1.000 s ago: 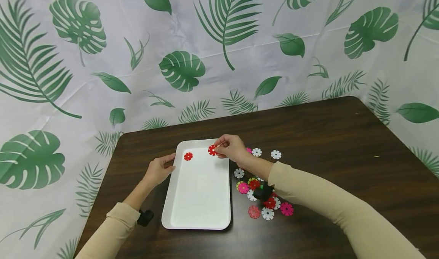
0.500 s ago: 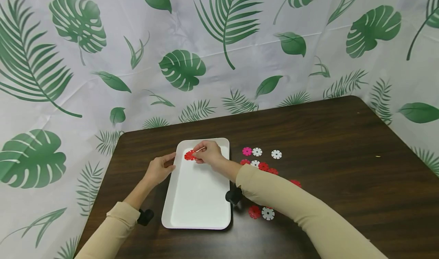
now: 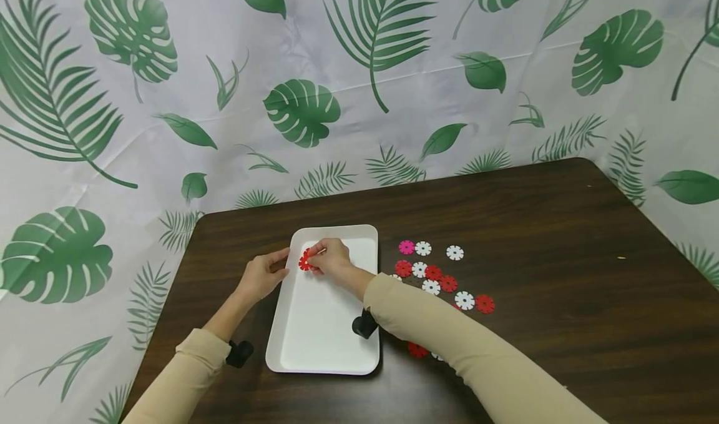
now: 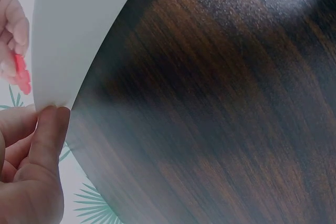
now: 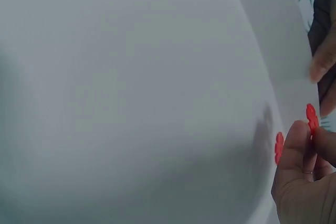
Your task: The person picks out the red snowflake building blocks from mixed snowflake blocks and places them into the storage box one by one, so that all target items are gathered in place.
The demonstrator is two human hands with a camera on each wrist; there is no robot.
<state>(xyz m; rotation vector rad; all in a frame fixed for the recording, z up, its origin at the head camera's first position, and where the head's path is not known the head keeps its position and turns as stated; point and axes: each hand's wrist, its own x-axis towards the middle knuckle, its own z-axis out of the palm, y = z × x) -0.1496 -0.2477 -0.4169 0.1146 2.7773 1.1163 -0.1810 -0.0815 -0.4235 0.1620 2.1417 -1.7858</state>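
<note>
In the head view, my right hand (image 3: 329, 260) is over the far left part of the white tray (image 3: 322, 324). It pinches a red notched flower disc (image 3: 304, 261) between thumb and fingertips, and the right wrist view shows this disc (image 5: 312, 117) edge-on. Close beside those fingers is a second red flower disc (image 5: 279, 148), lying in the tray. My left hand (image 3: 261, 278) touches the tray's left side, fingers and thumb spread apart along the rim. The left wrist view shows left fingertips (image 4: 52, 111) right at the tray's wall (image 4: 79, 30).
Right of the tray, several loose flower discs lie on the dark wooden table (image 3: 533, 243), among them a pink disc (image 3: 406, 247), a white disc (image 3: 455, 253) and a red disc (image 3: 485, 304). My right sleeve (image 3: 438, 330) hides some. Behind stands a leaf-patterned curtain (image 3: 359, 137).
My right hand has carried the red disc leftward across the tray to the one lying there, then slightly lower. Loose discs formerly behind my arm now show. My left hand stays at the rim.
</note>
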